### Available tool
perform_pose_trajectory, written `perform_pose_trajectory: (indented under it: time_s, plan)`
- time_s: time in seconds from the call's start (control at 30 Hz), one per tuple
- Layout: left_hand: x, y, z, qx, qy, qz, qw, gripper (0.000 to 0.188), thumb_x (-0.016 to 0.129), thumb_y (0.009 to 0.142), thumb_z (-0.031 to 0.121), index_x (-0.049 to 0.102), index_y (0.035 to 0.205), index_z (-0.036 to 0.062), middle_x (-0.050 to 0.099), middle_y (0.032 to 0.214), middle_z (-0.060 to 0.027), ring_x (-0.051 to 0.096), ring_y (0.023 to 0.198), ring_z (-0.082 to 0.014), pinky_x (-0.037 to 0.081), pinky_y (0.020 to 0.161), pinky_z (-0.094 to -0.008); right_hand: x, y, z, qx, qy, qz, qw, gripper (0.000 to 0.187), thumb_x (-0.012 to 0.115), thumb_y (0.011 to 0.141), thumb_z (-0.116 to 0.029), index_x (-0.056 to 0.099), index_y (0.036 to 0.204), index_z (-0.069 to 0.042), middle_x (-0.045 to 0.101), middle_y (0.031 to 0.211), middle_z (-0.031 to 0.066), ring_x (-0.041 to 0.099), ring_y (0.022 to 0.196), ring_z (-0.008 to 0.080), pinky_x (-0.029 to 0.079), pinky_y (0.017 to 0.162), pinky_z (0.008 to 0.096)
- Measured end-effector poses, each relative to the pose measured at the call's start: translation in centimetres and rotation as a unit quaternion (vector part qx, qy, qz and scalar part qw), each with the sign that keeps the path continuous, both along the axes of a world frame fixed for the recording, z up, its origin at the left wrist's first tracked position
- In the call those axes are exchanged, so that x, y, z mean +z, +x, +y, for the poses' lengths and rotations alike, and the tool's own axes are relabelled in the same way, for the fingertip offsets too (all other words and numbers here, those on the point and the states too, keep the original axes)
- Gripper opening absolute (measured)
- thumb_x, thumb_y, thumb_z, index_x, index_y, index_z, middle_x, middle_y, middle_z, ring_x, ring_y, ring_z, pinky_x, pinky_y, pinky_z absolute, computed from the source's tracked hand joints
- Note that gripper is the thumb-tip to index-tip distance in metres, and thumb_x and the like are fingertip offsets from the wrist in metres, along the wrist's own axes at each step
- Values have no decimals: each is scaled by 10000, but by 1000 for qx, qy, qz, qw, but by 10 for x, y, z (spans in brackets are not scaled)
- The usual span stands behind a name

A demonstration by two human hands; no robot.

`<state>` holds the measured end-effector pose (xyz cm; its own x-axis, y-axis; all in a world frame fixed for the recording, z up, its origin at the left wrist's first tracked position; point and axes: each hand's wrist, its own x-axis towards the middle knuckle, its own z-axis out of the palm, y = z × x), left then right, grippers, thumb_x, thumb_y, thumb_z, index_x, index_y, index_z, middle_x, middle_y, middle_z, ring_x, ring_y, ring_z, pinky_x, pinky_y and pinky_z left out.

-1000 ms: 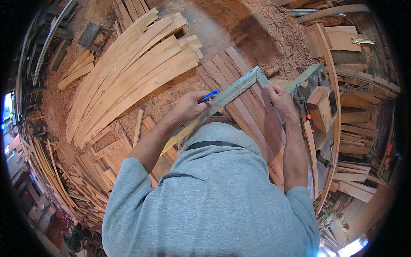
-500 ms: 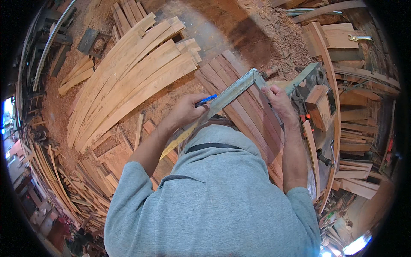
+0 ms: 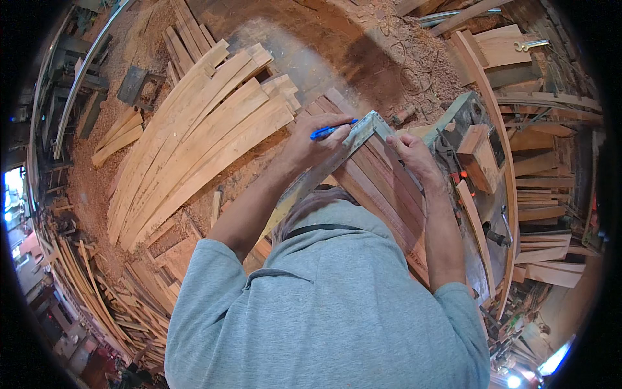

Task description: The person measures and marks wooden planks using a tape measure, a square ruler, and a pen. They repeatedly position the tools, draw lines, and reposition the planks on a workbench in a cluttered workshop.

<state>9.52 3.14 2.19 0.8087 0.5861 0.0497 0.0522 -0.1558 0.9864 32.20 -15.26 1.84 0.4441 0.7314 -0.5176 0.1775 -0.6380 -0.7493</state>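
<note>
With my left hand (image 3: pixel 311 144) pinching the blue pen (image 3: pixel 322 133) and my right hand (image 3: pixel 416 155) gripping the metal square (image 3: pixel 359 135) over the reddish boards (image 3: pixel 382 180), I should press it steady and hug its edge with the tip.

Blue pen (image 3: pixel 322 133), silvery square (image 3: pixel 350 144), reddish-brown boards (image 3: pixel 379 185), pale tan planks (image 3: pixel 201 142), grey-blue shirt (image 3: pixel 330 298)

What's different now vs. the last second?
The left hand, holding the blue pen, moved forward and right along the metal square, nearer its corner. Whether it let go of the square is unclear. Unchanged: the right hand stays at the square's other arm, over the reddish boards.
</note>
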Motion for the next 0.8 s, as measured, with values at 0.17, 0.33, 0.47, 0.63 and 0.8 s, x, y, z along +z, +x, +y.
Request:
perform_pose_trajectory:
  time_s: [0.17,0.33,0.47,0.63,0.8]
  plan:
    - [-14,15,4,-11,33,34,999,251,677,978,177,767,1193,83,790,1057,-105,735,942,-180,578,844,-315,-14,11,-7,11,-8,20,1000,351,685,1018,-406,687,921,-68,556,826,-86,454,797,46,393,711,266]
    - [-10,20,6,-15,90,126,988,243,692,953,233,784,1158,140,784,1046,-95,733,951,-211,574,842,-344,-17,8,-3,13,20,-5,1000,342,690,1009,-351,715,918,-22,583,814,-56,483,754,72,412,673,298]
    - [-3,16,12,-25,178,143,973,252,673,916,309,803,1102,199,779,1018,-91,737,933,-289,588,836,-408,-20,10,-9,8,17,26,1000,338,660,1037,-376,724,1047,-44,603,864,-75,509,860,55,451,783,270]
    - [24,-37,15,-134,208,222,943,229,686,920,283,805,1086,180,775,996,-98,732,849,-299,581,757,-387,-6,7,-6,4,-23,21,1000,353,674,1028,-403,706,982,-54,578,843,-83,473,806,50,425,731,263]
    - [48,-77,12,-144,215,232,938,220,690,920,253,803,1084,160,771,980,-127,731,778,-280,575,711,-379,-9,6,-5,-7,-15,34,999,378,691,1016,-418,686,898,-59,536,782,-91,430,742,47,385,655,267]
